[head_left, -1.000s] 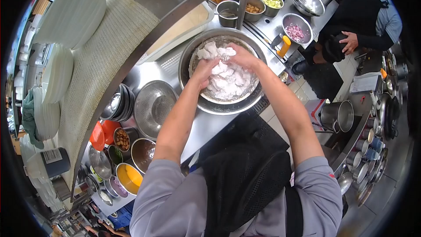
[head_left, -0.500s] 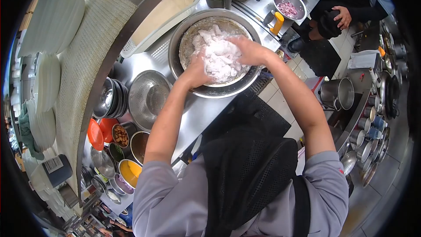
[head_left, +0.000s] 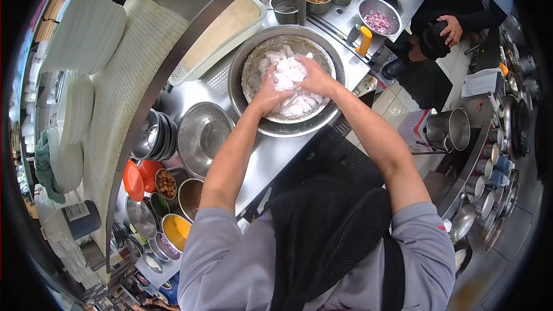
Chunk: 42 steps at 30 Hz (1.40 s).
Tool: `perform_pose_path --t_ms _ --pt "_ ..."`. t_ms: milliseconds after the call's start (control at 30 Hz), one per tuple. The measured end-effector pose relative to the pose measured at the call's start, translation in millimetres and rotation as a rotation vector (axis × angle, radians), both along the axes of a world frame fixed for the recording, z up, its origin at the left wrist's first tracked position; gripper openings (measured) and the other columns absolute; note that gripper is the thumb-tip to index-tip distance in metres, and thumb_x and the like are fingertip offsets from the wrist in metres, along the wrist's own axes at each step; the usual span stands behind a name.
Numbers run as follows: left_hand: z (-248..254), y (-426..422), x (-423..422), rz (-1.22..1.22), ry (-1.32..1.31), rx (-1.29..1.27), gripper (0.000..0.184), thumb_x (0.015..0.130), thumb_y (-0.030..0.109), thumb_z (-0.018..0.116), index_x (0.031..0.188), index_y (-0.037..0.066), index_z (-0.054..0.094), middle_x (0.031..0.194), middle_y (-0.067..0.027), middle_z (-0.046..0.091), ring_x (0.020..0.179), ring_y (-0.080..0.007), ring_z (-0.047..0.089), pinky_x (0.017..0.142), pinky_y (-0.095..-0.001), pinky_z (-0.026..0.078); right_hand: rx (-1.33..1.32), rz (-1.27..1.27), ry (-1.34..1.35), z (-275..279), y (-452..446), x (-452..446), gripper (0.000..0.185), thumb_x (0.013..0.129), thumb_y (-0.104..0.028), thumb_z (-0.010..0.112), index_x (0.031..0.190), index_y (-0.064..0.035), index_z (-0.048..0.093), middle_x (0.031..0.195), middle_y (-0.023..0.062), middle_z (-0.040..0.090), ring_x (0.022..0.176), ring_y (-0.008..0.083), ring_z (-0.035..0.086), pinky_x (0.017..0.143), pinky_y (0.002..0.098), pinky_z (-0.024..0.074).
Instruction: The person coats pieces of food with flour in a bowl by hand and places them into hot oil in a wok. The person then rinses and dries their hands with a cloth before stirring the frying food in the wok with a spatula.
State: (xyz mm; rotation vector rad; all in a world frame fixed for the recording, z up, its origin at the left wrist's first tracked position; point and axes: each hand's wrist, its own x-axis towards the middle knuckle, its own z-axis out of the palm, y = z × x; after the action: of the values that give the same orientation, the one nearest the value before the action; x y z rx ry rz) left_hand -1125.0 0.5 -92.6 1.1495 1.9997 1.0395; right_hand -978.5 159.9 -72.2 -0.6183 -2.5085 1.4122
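A large round metal basin (head_left: pixel 233 83) stands on the steel counter, with a smaller flour-dusted pan (head_left: pixel 249 75) inside it. In the pan lie white flour-coated pieces (head_left: pixel 302 103); the coating hides what they are. My left hand (head_left: pixel 269 92) curves round a heap of these pieces from the left. From the right, my right hand (head_left: pixel 315 76) presses against the same heap with bent fingers. Between both palms a clump of the white pieces is gathered up, and more lie below and behind it. Some of my fingertips are covered by the pieces.
Left of the basin are a perforated metal bowl (head_left: pixel 187 138) and stacked metal bowls (head_left: pixel 152 138). Behind it sits a white plastic tub (head_left: pixel 253 11). A bowl of chopped red onion (head_left: pixel 377 22) and a yellow-handled tool (head_left: pixel 364 40) are at right. Another person's hand (head_left: pixel 451 29) shows beyond.
Both hands have drawn closer together and now gather the white pieces between them. Earlier they were farther apart over the heap, with my right hand blurred. The whole view has shifted slightly.
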Motion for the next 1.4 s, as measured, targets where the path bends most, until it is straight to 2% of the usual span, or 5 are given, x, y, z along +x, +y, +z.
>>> perform_pose_path --t_ms 100,300,467,900,1400 --pt "10 3 11 0.073 -0.595 0.264 0.098 0.077 0.012 0.084 0.154 0.003 0.024 0.146 -0.0192 0.041 0.128 -0.0265 0.051 0.105 -0.0355 0.046 -0.202 -0.039 0.154 -2 6 -5 0.085 0.071 -0.017 0.083 0.145 0.0009 0.044 0.135 0.0285 0.055 0.130 0.0380 0.053 0.112 0.0398 0.0410" --pt "38 4 3 0.108 -0.313 0.171 0.085 0.075 0.014 0.087 0.144 -0.003 0.039 0.134 -0.0182 0.057 0.119 -0.0242 0.058 0.101 -0.0346 0.048 0.008 0.025 0.063 52 24 -6 0.064 0.081 -0.015 0.080 0.137 0.0019 0.055 0.130 0.0199 0.065 0.122 0.0269 0.060 0.107 0.0354 0.0443" --pt "45 -4 -13 0.295 -0.072 0.088 0.048 0.091 0.031 0.073 0.120 -0.006 0.059 0.112 -0.0257 0.066 0.104 -0.0306 0.065 0.092 -0.0394 0.049 0.133 -0.093 -0.029 62 28 -6 0.036 0.092 -0.018 0.067 0.126 -0.0066 0.066 0.087 0.0162 0.073 0.079 0.0283 0.070 0.075 0.0414 0.0542" --pt "63 -22 -29 0.129 0.391 0.043 0.034 0.097 0.017 0.056 0.119 -0.007 0.059 0.118 -0.0308 0.062 0.111 -0.0471 0.058 0.097 -0.0490 0.045 0.594 0.250 -0.524 67 -1 29 0.022 0.088 -0.015 0.063 0.107 -0.0077 0.071 0.115 0.0188 0.066 0.109 0.0364 0.067 0.092 0.0460 0.0550" --pt "32 15 -16 -0.032 0.614 -0.151 0.049 0.085 0.021 0.071 0.121 -0.007 0.052 0.120 -0.0298 0.060 0.115 -0.0467 0.056 0.097 -0.0506 0.047 0.419 -0.021 -0.249 60 -3 26 0.030 0.088 -0.007 0.054 0.118 -0.0051 0.055 0.111 0.0273 0.066 0.108 0.0453 0.064 0.093 0.0527 0.0511"
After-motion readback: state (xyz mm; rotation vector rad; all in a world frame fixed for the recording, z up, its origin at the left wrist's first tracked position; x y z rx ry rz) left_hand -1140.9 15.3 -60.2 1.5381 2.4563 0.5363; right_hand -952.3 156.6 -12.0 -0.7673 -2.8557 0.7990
